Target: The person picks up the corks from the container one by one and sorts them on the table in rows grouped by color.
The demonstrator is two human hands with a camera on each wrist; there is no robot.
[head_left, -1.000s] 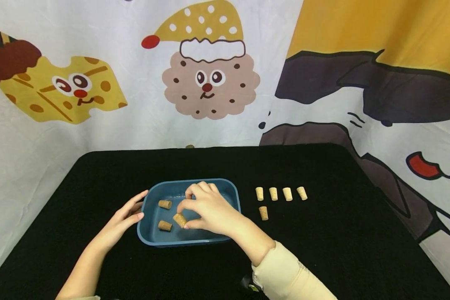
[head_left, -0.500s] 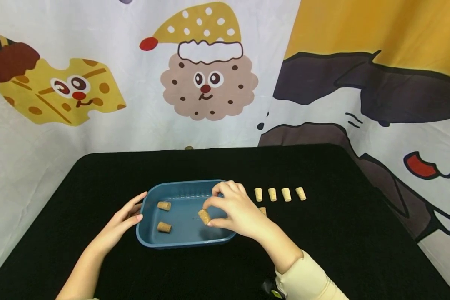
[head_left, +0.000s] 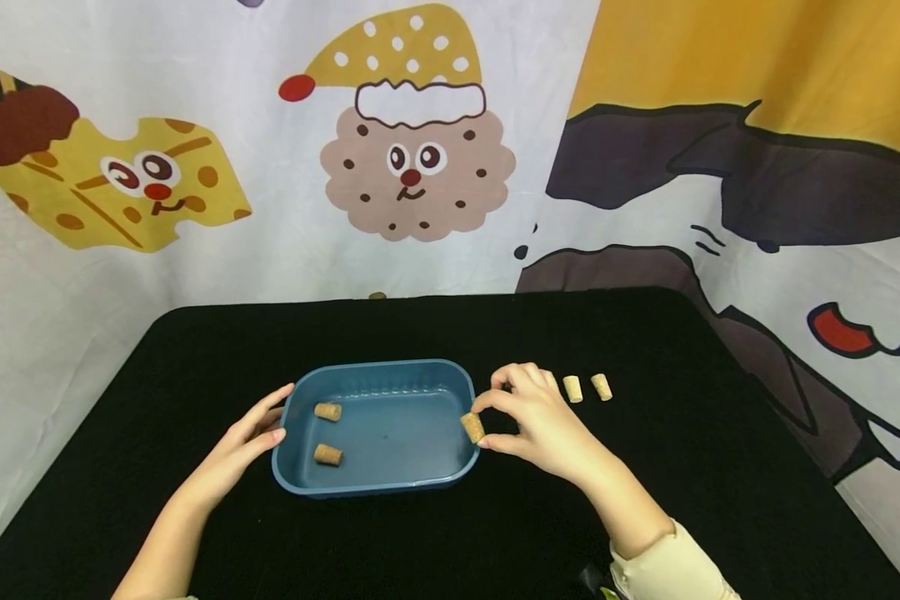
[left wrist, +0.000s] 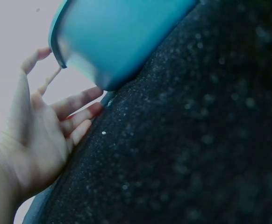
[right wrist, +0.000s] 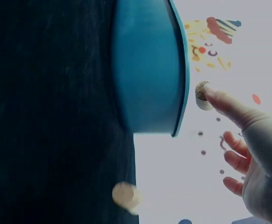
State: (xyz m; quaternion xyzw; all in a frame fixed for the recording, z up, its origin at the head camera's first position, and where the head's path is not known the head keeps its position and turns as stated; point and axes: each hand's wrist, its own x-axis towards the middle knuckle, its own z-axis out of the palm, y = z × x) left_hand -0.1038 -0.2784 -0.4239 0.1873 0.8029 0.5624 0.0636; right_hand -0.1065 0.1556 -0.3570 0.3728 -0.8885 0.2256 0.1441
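My right hand (head_left: 540, 417) pinches a cork stopper (head_left: 472, 427) between thumb and fingers, over the right rim of a blue plastic bin (head_left: 390, 485). In the right wrist view, that cork (right wrist: 202, 95) shows at the thumb tip, above the bin's rim. My left hand (head_left: 242, 437) rests at the bin's left end, its fingers extended. Seen from the left wrist, the fingertips reach the bin's outer wall (left wrist: 112, 42). Two corks lie inside the bin near its left side, one toward the back (head_left: 327, 412) and one toward the front (head_left: 328, 454).
Right of the bin, a pale cork (head_left: 573, 389) and a slanted pale cork (head_left: 602, 387) stand out on the black tablecloth (head_left: 390, 550). My right hand covers the spot where other corks were laid. A cartoon-printed curtain (head_left: 270, 267) hangs behind the table.
My right hand has carried the cork from the bin's middle rightward to its right rim, and now hides several of the corks on the table. My left hand has stayed in place.
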